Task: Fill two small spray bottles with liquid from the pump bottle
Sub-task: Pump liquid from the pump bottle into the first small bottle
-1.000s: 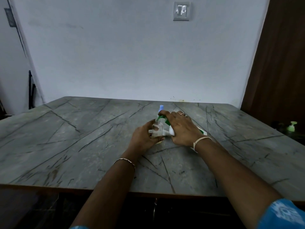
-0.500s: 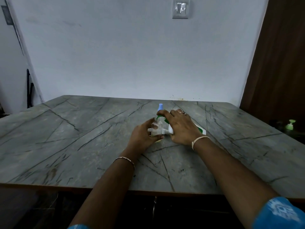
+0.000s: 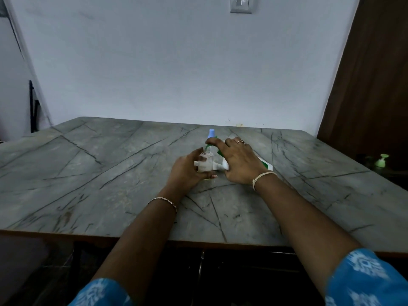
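Note:
My left hand (image 3: 187, 171) grips a small clear spray bottle (image 3: 205, 162) that stands uncapped on the grey marble table (image 3: 110, 173). My right hand (image 3: 239, 162) lies curled over the white and green pump bottle (image 3: 266, 165), hiding most of it. Its index finger rests on the green pump spout (image 3: 207, 148), which points into the small bottle's mouth. A second small bottle with a blue cap (image 3: 211, 132) stands just behind the fingers. A small white part (image 3: 217, 166) shows between my hands; what it is I cannot tell.
The table ends at a white wall at the back. A brown door or panel (image 3: 371, 85) rises on the right. Below it, in the dark off the table's right edge, stands a light green pump top (image 3: 383, 160).
Both hands and the bottles keep their places. Only the view has tipped slightly downward.

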`<state>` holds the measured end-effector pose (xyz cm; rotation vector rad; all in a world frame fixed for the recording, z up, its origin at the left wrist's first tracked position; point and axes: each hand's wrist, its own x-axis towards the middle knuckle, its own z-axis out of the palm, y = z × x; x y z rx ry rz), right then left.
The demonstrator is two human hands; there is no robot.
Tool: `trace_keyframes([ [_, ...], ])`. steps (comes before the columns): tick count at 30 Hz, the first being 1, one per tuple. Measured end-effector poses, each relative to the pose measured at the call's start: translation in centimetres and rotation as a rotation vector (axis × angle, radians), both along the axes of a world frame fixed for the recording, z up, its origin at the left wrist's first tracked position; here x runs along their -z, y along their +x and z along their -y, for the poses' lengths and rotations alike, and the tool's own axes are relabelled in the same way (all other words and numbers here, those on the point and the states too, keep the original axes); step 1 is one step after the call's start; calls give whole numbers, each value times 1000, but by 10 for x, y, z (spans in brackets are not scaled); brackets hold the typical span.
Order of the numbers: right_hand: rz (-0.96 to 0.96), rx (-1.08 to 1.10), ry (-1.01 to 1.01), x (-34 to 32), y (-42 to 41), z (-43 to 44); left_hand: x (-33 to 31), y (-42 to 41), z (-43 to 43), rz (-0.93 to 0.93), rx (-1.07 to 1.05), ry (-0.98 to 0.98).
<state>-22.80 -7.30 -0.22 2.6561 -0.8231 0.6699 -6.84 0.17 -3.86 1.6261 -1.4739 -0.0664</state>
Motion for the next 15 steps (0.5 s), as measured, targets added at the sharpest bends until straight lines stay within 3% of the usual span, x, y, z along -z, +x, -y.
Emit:
trace_keyframes([
  [15, -22, -3, -8, 1, -2, 3, 2, 2, 2, 119, -22, 60],
])
